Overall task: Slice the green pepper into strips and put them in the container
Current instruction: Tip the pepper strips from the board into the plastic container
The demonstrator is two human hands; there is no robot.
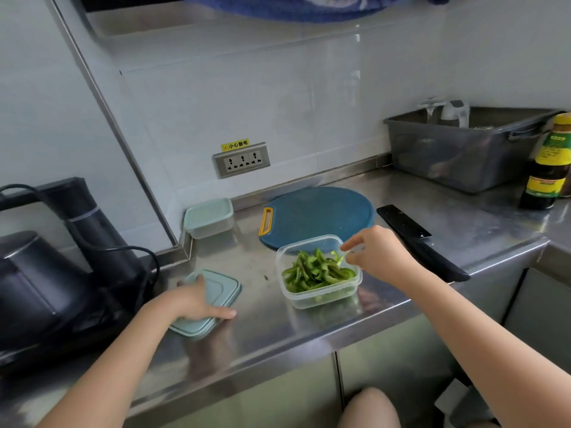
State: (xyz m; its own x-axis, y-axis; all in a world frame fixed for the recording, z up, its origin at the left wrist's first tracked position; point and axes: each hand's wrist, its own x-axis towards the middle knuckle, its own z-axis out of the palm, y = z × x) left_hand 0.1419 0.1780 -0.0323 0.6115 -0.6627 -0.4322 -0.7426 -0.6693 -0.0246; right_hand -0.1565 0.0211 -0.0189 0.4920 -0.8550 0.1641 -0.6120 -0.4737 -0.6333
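Inside the clear container (321, 299), near the counter (278, 335) front edge and just before the blue cutting board (318, 211), heaped green pepper strips (315, 270). Round the pale green lid (221, 288), flat on the counter left of the container, the left grip (197, 301) curled. At the container's far right rim, the right grip (374, 251) pinching. Right of the board, a black knife (414, 239).
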